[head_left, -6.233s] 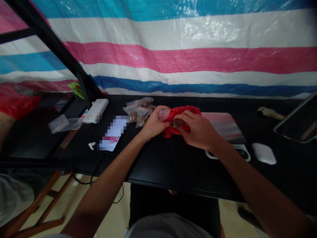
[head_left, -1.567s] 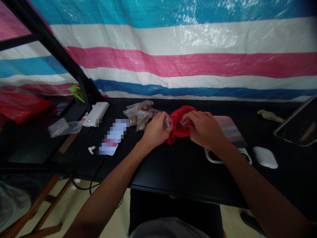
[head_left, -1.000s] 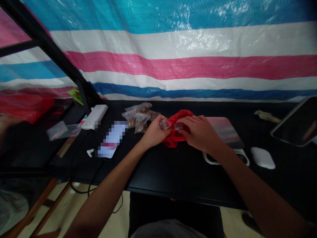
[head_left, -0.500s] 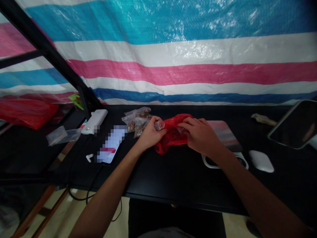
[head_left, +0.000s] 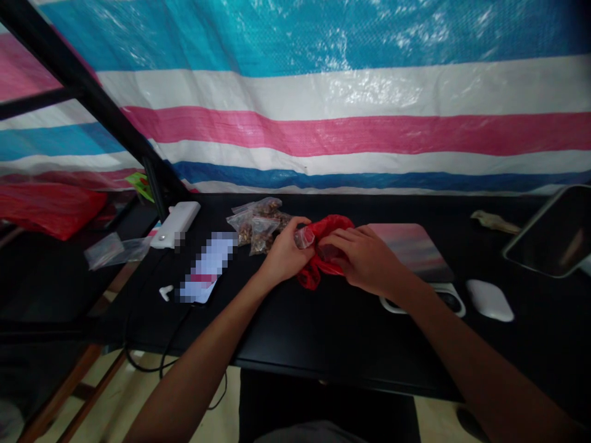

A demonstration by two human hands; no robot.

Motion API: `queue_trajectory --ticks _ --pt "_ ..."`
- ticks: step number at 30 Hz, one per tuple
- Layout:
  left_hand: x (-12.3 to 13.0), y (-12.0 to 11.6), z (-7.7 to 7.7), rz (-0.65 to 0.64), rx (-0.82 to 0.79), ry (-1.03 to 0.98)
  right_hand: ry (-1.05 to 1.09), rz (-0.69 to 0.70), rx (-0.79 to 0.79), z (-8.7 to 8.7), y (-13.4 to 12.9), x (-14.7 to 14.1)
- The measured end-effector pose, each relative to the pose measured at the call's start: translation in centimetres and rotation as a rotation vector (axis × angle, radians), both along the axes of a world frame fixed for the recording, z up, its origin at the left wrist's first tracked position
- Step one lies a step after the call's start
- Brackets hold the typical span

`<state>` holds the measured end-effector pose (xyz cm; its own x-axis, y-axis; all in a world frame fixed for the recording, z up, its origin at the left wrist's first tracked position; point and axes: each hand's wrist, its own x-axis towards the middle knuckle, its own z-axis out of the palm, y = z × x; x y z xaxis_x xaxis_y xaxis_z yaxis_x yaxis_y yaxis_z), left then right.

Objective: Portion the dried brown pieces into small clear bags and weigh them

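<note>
Centre of the black desk, the left hand pinches a small clear bag between its fingertips, while the right hand curls its fingers closed over a crumpled red bag. Just upper left lie zip bags of brown pieces, beside a phone.

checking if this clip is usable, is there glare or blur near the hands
Head view: glare sits on the plastic tarp, away from the left hand, the clear plastic bag and the right hand, which look reasonably sharp though dim; wide-angle distortion bows the black table; the phone screen is mosaic-blurred.
</note>
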<state>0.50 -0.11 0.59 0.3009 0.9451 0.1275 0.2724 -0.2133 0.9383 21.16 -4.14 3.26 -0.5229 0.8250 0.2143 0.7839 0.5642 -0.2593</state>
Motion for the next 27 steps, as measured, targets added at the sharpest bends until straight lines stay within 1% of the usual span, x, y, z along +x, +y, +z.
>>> queue_trajectory --ticks 5,8,10,12,15,17,19,21,23,25,27 --pt "0.1 0.1 0.5 0.029 -0.153 -0.093 0.02 -0.031 -0.015 -0.2 0.0 -0.3" --pt "0.0 0.2 0.7 0.02 -0.158 -0.089 0.036 -0.09 -0.014 -0.3 0.1 -0.4" --pt "-0.1 0.3 0.6 0.011 -0.116 -0.083 0.048 -0.131 -0.007 -0.2 0.1 -0.3" --pt "-0.2 0.4 0.4 0.003 -0.028 -0.048 0.065 -0.166 0.003 0.0 0.2 0.0" --pt "-0.4 0.3 0.1 0.02 0.102 0.082 0.105 -0.2 0.024 0.2 0.5 0.5" --pt "-0.5 0.1 0.1 0.028 0.145 0.179 0.138 -0.218 0.042 0.2 0.7 0.7" --pt "-0.5 -0.1 0.2 0.014 0.19 0.233 0.2 -0.224 0.064 0.2 0.7 0.7" --pt "-0.3 -0.3 0.3 -0.017 0.259 0.244 0.286 -0.194 0.1 0.3 0.6 0.3" --pt "-0.1 -0.5 0.5 -0.039 0.325 0.245 0.337 -0.111 0.16 0.3 0.4 -0.1" --pt "0.1 -0.5 0.6 -0.036 0.358 0.246 0.327 -0.037 0.242 0.3 0.2 -0.5" --pt "0.2 -0.6 0.6 -0.012 0.374 0.245 0.3 -0.01 0.32 0.2 0.0 -0.6"
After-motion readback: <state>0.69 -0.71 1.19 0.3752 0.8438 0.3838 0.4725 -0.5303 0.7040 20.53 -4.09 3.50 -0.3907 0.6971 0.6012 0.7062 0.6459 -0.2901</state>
